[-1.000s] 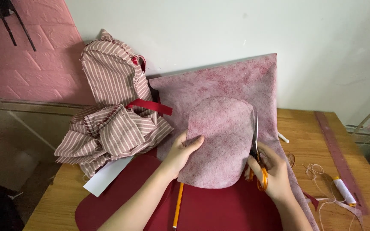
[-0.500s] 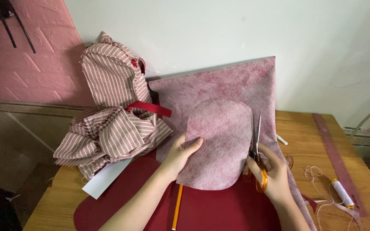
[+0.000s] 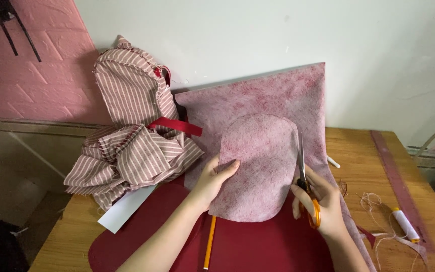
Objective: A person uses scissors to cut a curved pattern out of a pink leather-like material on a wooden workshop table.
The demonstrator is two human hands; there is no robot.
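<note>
My left hand [image 3: 213, 180] pinches the left edge of a rounded pink mottled felt-like sheet [image 3: 258, 166] and holds it up off the table. My right hand [image 3: 319, 201] grips orange-handled scissors [image 3: 304, 176], whose blades point up along the sheet's right edge. Behind it, a larger sheet of the same pink material [image 3: 273, 95] leans against the wall. A dark red fabric [image 3: 258, 247] lies under both hands, with a yellow pencil [image 3: 209, 242] on it.
A heap of red-and-white striped cloth [image 3: 127, 146] with a red strap sits at the left. A white paper [image 3: 124, 207] pokes out below it. On the wooden table [image 3: 368, 171] at right lie loose threads, a white thread spool [image 3: 405, 221] and a white chalk stick [image 3: 333, 161].
The scissors have crept a little further up the right edge of the rounded sheet. My left hand keeps its hold in about the same place.
</note>
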